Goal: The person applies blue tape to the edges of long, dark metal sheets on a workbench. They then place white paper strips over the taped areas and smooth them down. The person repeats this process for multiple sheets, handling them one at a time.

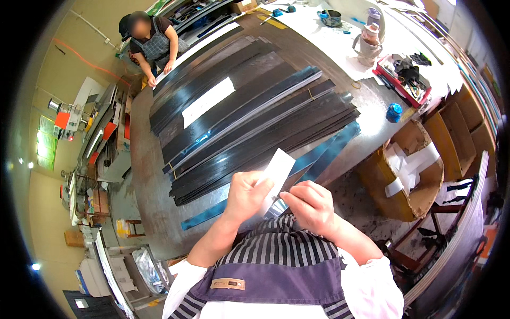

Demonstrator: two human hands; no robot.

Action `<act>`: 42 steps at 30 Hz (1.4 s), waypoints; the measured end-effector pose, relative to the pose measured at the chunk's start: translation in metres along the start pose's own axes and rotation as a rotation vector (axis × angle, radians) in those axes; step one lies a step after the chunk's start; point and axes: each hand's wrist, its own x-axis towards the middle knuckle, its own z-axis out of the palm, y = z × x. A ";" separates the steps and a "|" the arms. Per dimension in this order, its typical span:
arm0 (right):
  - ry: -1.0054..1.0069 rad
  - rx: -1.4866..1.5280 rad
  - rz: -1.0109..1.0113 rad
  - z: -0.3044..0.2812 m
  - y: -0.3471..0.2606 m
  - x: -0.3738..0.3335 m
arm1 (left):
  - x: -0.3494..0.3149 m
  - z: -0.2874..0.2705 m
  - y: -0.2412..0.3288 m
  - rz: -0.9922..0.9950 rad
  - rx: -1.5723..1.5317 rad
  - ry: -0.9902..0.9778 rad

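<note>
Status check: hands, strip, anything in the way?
Left hand and right hand both pinching white strip at its lower end. Black strips stacked on table ahead. Nothing blocking.

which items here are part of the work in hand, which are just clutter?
In hand: white strip pinched by left hand and right hand; blue strip; black strip stack.
Lying about: cardboard bin, red tray, blue tape roll.

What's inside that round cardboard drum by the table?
Inside the cardboard drum lie loose white paper strips. Whatever sits beneath them, and the drum's bottom, is hidden.
</note>
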 end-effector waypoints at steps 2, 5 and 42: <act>-0.008 -0.124 -0.082 -0.006 -0.002 0.006 | 0.000 -0.004 0.003 -0.045 -0.047 -0.026; -0.007 -0.259 -0.186 -0.007 0.002 0.008 | 0.004 -0.008 0.003 -0.081 -0.062 -0.035; 0.059 0.908 0.885 0.021 0.011 -0.007 | 0.010 -0.001 -0.010 0.025 -0.222 -0.038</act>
